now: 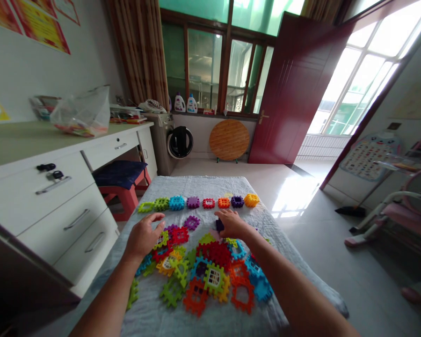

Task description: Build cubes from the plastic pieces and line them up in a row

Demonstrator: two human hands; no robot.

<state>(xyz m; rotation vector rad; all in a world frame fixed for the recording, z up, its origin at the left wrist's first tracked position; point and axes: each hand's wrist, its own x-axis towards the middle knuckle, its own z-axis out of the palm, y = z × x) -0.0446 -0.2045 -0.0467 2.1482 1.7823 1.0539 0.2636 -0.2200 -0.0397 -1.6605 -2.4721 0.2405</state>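
My left hand (145, 235) is held over the left edge of a loose pile of interlocking plastic building pieces, its thumb and fingers apart and nothing between them. Closest to it is a lime-green piece (161, 239) with a white window grid. My right hand (230, 223) is closed on a dark purple piece (219, 225), partly hidden under the fingers. A single purple piece (192, 223) lies flat between the hands. Beyond them stretches a row of assembled blocks, from a lime-green one (146, 207) at left to a yellow-orange one (251, 200) at right.
A pale blue cloth (196, 185) covers the table. Orange pieces (195, 296) and blue pieces (261, 286) lie nearest me. To the left are a white desk (52, 206) and a red stool (124, 196); a washing machine (161, 140) stands farther back.
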